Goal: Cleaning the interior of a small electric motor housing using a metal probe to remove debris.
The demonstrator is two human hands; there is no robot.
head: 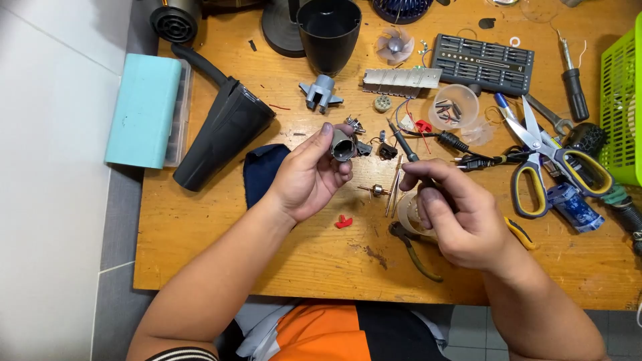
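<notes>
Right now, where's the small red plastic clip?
In the head view, the small red plastic clip lies on the wooden table, just below the left hand and left of the pliers.

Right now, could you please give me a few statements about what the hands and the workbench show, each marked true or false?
1. The left hand holds a small grey cylindrical part. True.
2. The right hand holds the scissors. False: it holds a thin screwdriver; the yellow-handled scissors lie on the table.
3. A small red piece lies between the hands. True.
4. The green basket stands at the left edge. False: it stands at the right edge.
</notes>
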